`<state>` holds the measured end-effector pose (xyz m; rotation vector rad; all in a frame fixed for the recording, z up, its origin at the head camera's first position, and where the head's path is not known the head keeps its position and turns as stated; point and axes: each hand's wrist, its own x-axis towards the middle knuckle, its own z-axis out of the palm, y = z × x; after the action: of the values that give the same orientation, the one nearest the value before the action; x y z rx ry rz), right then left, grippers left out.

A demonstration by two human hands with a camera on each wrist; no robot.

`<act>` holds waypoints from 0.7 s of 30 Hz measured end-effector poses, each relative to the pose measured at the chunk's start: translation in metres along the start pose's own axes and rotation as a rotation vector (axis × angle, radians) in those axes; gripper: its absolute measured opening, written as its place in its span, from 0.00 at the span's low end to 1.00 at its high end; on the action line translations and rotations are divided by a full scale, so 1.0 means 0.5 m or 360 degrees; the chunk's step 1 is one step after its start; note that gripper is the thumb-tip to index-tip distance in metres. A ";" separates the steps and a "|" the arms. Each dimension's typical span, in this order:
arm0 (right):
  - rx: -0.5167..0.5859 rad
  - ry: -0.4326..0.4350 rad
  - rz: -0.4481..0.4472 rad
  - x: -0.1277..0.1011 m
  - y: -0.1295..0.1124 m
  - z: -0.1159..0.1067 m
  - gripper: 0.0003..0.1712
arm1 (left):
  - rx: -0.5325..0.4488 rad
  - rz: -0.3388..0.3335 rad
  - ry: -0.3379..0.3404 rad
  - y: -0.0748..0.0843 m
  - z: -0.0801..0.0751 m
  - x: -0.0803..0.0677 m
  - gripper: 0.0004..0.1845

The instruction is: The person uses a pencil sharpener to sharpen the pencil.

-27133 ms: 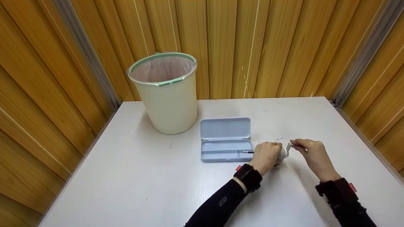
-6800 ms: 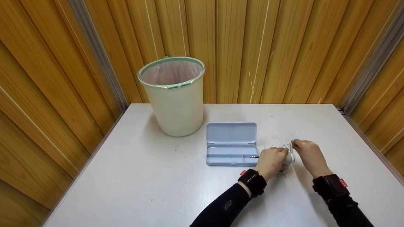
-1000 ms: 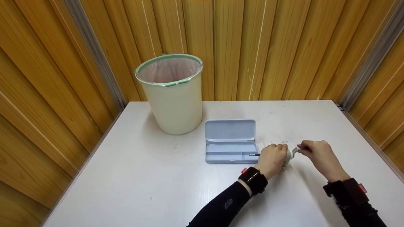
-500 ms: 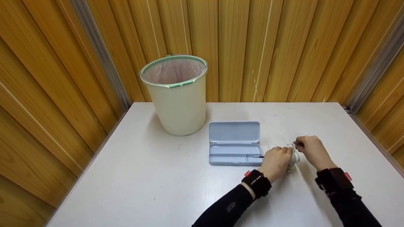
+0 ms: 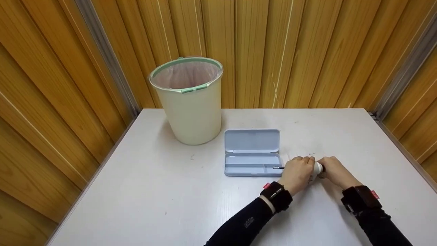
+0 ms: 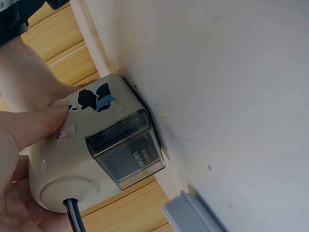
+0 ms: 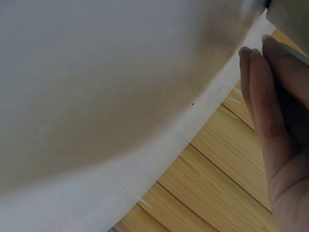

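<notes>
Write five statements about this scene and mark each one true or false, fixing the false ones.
1. The left hand grips the sharpener. True.
2. The case is shut. False: the case stands open, its lid tipped back.
3. One end of the pencil is in the sharpener. True.
4. The bin has a liner inside it. True.
5. The right hand is inside the bin. False: the right hand is at the sharpener, next to the left hand.
</notes>
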<state>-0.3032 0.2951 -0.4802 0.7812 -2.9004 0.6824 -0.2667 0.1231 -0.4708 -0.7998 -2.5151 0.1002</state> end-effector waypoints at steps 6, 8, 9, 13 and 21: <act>0.0148 -0.0099 0.0001 -0.016 -0.004 -0.003 0.10 | -0.0012 -0.0018 -0.0039 -0.003 -0.002 0.003 0.26; 0.0210 -0.0130 -0.0002 -0.022 -0.006 -0.005 0.10 | -0.0009 -0.0024 -0.0053 -0.002 -0.002 0.003 0.27; 0.0224 -0.0138 -0.0022 -0.025 -0.006 -0.005 0.09 | -0.0004 -0.0029 -0.0057 -0.001 -0.002 0.003 0.26; 0.0277 -0.0164 -0.0076 -0.038 -0.010 -0.013 0.08 | 0.0022 -0.0042 -0.0062 0.002 -0.003 0.004 0.23; 0.0281 -0.0202 -0.0170 -0.070 -0.033 -0.049 0.08 | 0.0036 -0.0063 -0.0045 0.006 0.000 0.004 0.20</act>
<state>-0.2659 0.3091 -0.4576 1.0263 -2.9115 0.9187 -0.2667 0.1268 -0.4707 -0.7443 -2.5505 0.1276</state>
